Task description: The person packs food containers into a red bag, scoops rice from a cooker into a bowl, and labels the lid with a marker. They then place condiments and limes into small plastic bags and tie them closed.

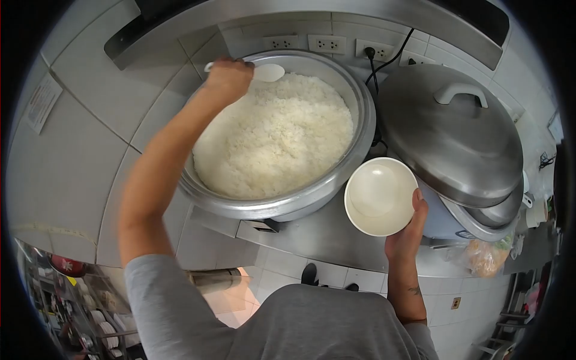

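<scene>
On your far left, a printed sheet (44, 102) is on the tiled wall. Next to the right, your left hand (231, 81) is above the far-left rim of the big round metal pot (264, 210), its grip closed around a white paddle (269, 73); the end of the handle pokes out to the left of your fist, and the blade points right, above the far edge of the rice (279, 135). The rice spreads wide inside the pot, which stands on the metal tabletop (336, 246). Right of the pot, at its near side, you have a white bowl (377, 195) raised above the tabletop, its opening up toward you. Your right hand (408, 228) grips it from the right, thumb at the rim; you can't see the fingers clearly. Farther right is a second cooker (429, 207) with a large domed metal lid (450, 135), and near its near-right side lies a plastic bag (485, 258).
</scene>
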{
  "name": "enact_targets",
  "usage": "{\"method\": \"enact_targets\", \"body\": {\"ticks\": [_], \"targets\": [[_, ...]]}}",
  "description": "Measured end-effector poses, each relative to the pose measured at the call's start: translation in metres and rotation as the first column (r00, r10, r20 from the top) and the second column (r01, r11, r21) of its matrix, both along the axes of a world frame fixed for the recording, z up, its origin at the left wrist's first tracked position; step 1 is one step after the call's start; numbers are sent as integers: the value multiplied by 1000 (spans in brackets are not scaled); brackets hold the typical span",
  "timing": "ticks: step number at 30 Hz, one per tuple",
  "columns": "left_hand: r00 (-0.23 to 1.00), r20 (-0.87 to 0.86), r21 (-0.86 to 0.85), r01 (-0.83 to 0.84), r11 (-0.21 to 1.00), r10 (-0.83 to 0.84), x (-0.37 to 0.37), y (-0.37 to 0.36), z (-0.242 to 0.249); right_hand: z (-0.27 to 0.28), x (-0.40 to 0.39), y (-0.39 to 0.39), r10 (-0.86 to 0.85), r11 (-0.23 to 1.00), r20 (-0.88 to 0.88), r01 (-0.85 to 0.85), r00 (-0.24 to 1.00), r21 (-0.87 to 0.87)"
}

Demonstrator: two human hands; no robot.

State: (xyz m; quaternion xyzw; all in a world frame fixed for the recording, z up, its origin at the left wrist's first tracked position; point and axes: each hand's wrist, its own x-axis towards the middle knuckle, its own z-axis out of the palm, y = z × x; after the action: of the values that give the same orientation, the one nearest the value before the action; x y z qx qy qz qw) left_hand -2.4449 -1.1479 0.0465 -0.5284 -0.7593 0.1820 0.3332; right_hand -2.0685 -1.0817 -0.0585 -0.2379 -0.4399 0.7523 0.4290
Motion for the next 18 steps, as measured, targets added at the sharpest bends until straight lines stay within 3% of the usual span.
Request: {"method": "enact_targets", "body": {"ticks": [3,11,14,16,18], "targets": [[963,76,2,258,966,-258,-14,29,-35,7,3,-8,-17,1000,18,17,1000,-8],[865,392,-180,405,896,-312,106,-44,-25,27,23,-1,-48,986,-52,56,998,159],[902,233,-81,391,917,-364,84,-47,-18,32,20,5,-65,953,-36,73,997,295],[994,106,88,16,996,-25,25,-25,-3,31,15,10,-73,919,35,54,997,392],[990,139,67,-27,997,17,-38,-18,-16,38,7,8,-67,894,19,52,998,444]]}}
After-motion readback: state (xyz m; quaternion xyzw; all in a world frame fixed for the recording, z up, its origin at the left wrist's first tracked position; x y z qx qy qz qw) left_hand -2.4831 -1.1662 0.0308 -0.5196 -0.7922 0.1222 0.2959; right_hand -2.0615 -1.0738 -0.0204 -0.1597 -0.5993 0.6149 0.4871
